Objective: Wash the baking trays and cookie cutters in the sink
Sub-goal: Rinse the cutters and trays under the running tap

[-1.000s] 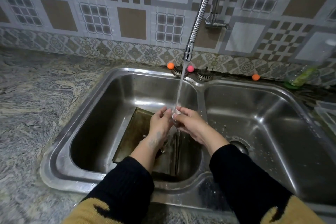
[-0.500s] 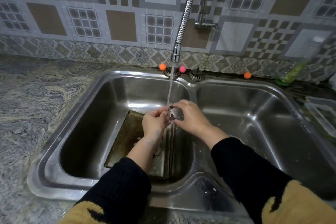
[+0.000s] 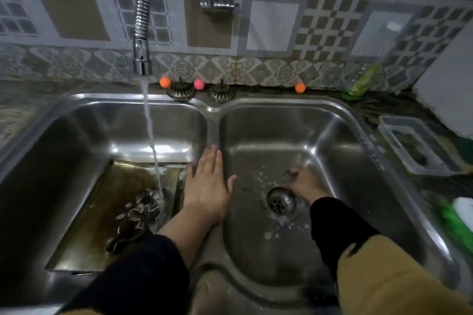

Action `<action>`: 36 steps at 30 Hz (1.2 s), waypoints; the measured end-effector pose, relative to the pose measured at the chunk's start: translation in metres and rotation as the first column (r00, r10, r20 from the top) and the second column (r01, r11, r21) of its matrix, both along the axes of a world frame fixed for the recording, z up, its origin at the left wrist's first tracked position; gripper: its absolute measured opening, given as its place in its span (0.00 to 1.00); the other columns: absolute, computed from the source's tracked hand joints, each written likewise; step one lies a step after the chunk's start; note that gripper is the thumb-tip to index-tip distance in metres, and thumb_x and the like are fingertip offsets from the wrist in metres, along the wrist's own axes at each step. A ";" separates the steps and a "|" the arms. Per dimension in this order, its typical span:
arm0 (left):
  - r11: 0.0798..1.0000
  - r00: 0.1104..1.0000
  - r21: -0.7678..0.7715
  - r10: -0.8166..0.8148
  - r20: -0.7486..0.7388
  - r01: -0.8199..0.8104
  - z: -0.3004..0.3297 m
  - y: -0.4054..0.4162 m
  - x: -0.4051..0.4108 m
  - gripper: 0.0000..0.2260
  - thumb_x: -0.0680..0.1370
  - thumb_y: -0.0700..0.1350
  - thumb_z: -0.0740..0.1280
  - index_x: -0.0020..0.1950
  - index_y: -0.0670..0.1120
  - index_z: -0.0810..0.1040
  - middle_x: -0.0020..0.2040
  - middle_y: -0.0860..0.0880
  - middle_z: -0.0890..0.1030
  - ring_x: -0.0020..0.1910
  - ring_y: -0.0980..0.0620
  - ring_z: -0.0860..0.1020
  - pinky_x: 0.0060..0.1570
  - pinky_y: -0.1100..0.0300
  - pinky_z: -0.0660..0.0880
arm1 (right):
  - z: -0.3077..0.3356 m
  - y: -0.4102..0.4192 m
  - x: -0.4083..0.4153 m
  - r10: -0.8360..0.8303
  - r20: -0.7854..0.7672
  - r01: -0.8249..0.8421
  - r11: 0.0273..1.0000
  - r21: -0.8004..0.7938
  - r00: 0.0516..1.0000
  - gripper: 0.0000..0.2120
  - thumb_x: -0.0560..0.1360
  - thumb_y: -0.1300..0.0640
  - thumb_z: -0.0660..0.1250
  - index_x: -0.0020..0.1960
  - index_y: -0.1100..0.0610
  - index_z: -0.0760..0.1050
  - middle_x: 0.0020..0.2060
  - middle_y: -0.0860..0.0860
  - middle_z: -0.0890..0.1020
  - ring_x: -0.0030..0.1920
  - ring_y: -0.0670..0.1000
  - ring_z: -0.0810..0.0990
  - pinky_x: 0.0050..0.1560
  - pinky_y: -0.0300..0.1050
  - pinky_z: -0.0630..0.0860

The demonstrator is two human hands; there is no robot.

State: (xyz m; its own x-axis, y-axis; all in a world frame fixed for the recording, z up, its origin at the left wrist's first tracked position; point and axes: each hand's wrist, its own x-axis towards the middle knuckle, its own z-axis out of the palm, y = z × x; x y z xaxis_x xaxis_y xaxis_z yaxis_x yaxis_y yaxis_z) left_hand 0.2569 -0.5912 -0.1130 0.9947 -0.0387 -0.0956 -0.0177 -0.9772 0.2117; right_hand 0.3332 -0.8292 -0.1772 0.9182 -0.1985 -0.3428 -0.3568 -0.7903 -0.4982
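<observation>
A dark, stained baking tray (image 3: 102,202) lies in the left basin of the steel double sink (image 3: 215,123). Several metal cookie cutters (image 3: 140,212) sit on the tray under the running water from the tap (image 3: 141,59). My left hand (image 3: 207,184) is flat with straight fingers over the divider between the basins and holds nothing. My right hand (image 3: 304,181) is down on the floor of the right basin beside the drain (image 3: 280,201), its fingers pinching a small metal cookie cutter (image 3: 289,176).
Two strainer plugs (image 3: 181,91) and small coloured balls (image 3: 165,82) sit on the sink's back rim. A green soap bottle (image 3: 361,80), a clear plastic container (image 3: 414,146) and a green and white item (image 3: 458,215) stand on the counter at right. Marbled counter lies at left.
Both hands left the water stream. My right hand carried the small cutter down into the right basin by the drain, and my left hand let go and opened over the divider.
</observation>
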 end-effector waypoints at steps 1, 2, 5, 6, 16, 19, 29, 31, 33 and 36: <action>1.000 1.000 0.009 -0.002 0.008 0.001 -0.001 0.000 0.000 0.31 0.82 0.59 0.43 0.78 0.45 0.39 0.78 0.49 0.36 0.77 0.53 0.37 0.76 0.49 0.41 | -0.009 -0.007 0.010 -0.024 0.012 0.024 1.000 -0.014 1.000 0.18 0.70 0.58 0.73 0.59 0.58 0.78 0.56 0.56 0.81 0.57 0.56 0.79 0.53 0.41 0.73; 1.000 1.000 0.018 0.000 0.014 0.000 -0.001 -0.001 0.001 0.31 0.81 0.59 0.43 0.78 0.45 0.39 0.78 0.50 0.37 0.77 0.53 0.37 0.76 0.50 0.41 | -0.017 -0.015 0.020 -0.034 0.022 0.035 0.998 -0.053 0.999 0.14 0.71 0.58 0.72 0.56 0.57 0.80 0.55 0.56 0.82 0.56 0.57 0.80 0.52 0.41 0.74; 1.000 0.999 0.005 0.015 0.037 -0.015 -0.003 -0.002 0.002 0.30 0.81 0.59 0.43 0.79 0.46 0.39 0.78 0.52 0.36 0.76 0.55 0.35 0.76 0.51 0.40 | -0.032 -0.030 0.050 -0.044 0.122 0.062 0.986 -0.152 0.992 0.14 0.74 0.54 0.67 0.58 0.57 0.79 0.57 0.56 0.80 0.58 0.57 0.78 0.57 0.45 0.75; 1.000 0.999 -0.002 0.019 0.040 -0.019 -0.003 -0.002 0.003 0.30 0.81 0.59 0.43 0.79 0.47 0.39 0.78 0.52 0.35 0.76 0.56 0.35 0.76 0.51 0.40 | -0.033 -0.032 0.056 -0.068 0.134 0.088 0.985 -0.148 0.989 0.14 0.75 0.55 0.66 0.59 0.58 0.78 0.58 0.57 0.79 0.60 0.59 0.77 0.58 0.47 0.74; 1.000 1.000 0.006 0.020 0.023 -0.021 -0.011 0.000 0.010 0.30 0.81 0.58 0.44 0.79 0.47 0.38 0.78 0.52 0.36 0.76 0.55 0.35 0.76 0.51 0.41 | -0.026 -0.031 0.049 0.052 0.083 -0.027 0.961 -0.275 0.995 0.28 0.69 0.49 0.71 0.68 0.51 0.70 0.67 0.54 0.70 0.67 0.58 0.67 0.65 0.51 0.69; 1.000 0.999 -0.017 0.022 0.028 -0.021 -0.011 -0.001 0.010 0.29 0.82 0.57 0.45 0.79 0.46 0.40 0.79 0.51 0.38 0.77 0.54 0.37 0.76 0.50 0.44 | -0.004 -0.011 0.039 0.098 0.063 -0.083 0.975 -0.206 0.993 0.26 0.72 0.52 0.71 0.69 0.51 0.70 0.68 0.54 0.72 0.68 0.57 0.68 0.68 0.48 0.65; 0.954 0.993 -0.298 0.003 0.119 0.032 -0.008 0.027 -0.006 0.23 0.83 0.51 0.51 0.77 0.47 0.58 0.78 0.48 0.57 0.76 0.48 0.56 0.74 0.47 0.54 | 0.102 0.142 -0.039 0.351 0.325 -0.378 0.925 0.024 0.878 0.17 0.76 0.55 0.67 0.64 0.52 0.76 0.61 0.51 0.78 0.61 0.51 0.76 0.57 0.39 0.69; 0.950 0.989 -0.311 0.062 0.133 -0.017 -0.006 0.048 -0.016 0.20 0.81 0.47 0.56 0.73 0.46 0.65 0.73 0.46 0.66 0.72 0.46 0.64 0.70 0.47 0.62 | 0.107 0.171 -0.053 0.381 0.358 -0.420 0.907 0.038 0.853 0.15 0.76 0.57 0.66 0.62 0.53 0.77 0.59 0.51 0.78 0.57 0.51 0.76 0.53 0.37 0.67; 0.951 0.987 -0.284 0.148 0.071 -0.122 -0.003 0.076 -0.023 0.20 0.78 0.42 0.60 0.71 0.47 0.69 0.71 0.46 0.67 0.70 0.46 0.65 0.66 0.49 0.67 | 0.106 0.197 -0.066 0.392 0.369 -0.443 0.894 0.062 0.843 0.13 0.76 0.59 0.65 0.59 0.53 0.79 0.56 0.51 0.79 0.54 0.50 0.77 0.52 0.37 0.69; 0.924 0.954 -0.239 0.296 -0.043 -0.297 0.000 0.111 -0.037 0.20 0.77 0.43 0.64 0.69 0.49 0.71 0.70 0.47 0.67 0.67 0.46 0.67 0.63 0.48 0.68 | 0.094 0.230 -0.082 0.454 0.204 -0.483 0.867 0.123 0.867 0.12 0.77 0.62 0.61 0.58 0.58 0.78 0.55 0.55 0.81 0.52 0.53 0.78 0.50 0.41 0.72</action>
